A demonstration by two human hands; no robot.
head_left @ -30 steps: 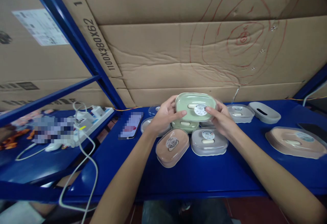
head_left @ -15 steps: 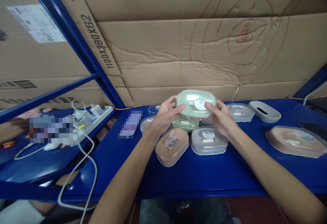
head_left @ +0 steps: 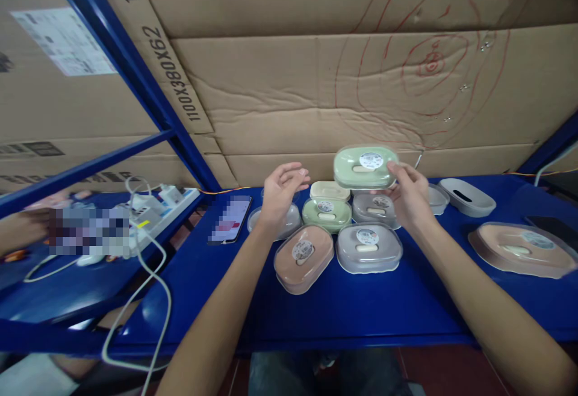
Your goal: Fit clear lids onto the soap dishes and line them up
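Observation:
My right hand point(head_left: 409, 188) grips the right end of a green oval box point(head_left: 350, 173) that looks like a soap dish with a clear lid and a round label. The box is raised above the shelf top. My left hand point(head_left: 282, 191) is open, held away from it over a clear-lidded grey box point(head_left: 284, 224). Below the raised box stand another green box point(head_left: 324, 220), a cream one point(head_left: 329, 190) and a grey one point(head_left: 374, 210). Nearer to me are a pink-brown box point(head_left: 298, 269) and a light grey box point(head_left: 368, 262).
Farther right are a grey box without a lid point(head_left: 478, 203) and a large-looking pink-brown box point(head_left: 501, 257). A phone point(head_left: 235, 221) lies left of the boxes. White cables point(head_left: 167, 300) hang by a power strip point(head_left: 180, 203). Another person's hand point(head_left: 31, 227) is at far left. Cardboard point(head_left: 280, 83) stands behind.
My left hand has let go of the green box and drawn back to the left. The right hand has carried the box up and to the right.

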